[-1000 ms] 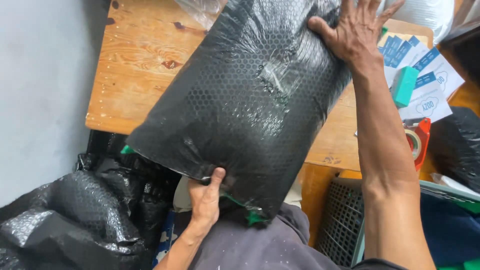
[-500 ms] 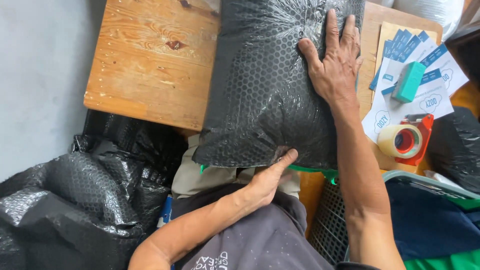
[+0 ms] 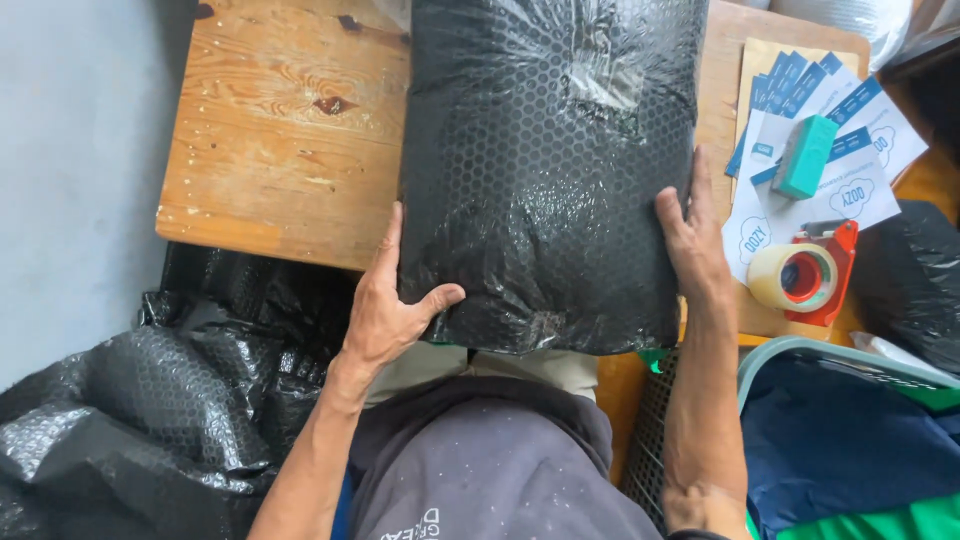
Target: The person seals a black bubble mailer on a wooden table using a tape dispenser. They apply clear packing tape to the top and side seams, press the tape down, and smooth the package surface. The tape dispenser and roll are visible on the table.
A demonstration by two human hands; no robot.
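**Both hands steady a black bubble-wrap parcel at the table's near edge**

The black bubble-wrap parcel lies in the upper middle of the frame on a wooden table, its lower end hanging past the table's near edge above the person's lap. The left hand, at centre left, grips the parcel's lower left corner, thumb on top and fingers along the side. The right hand, at centre right, lies open and flat against the parcel's right edge, pressing rather than clasping.

The overhang looks like the weak point: the wrap is glossy, and if the flat right hand slips, the parcel could tip off toward the heap of loose black bubble wrap at lower left. A sideways shove to the right could also push into the stack of paper labels, the teal block lying on them, or the tape dispenser just beside the right hand, knocking them toward the basket at lower right.
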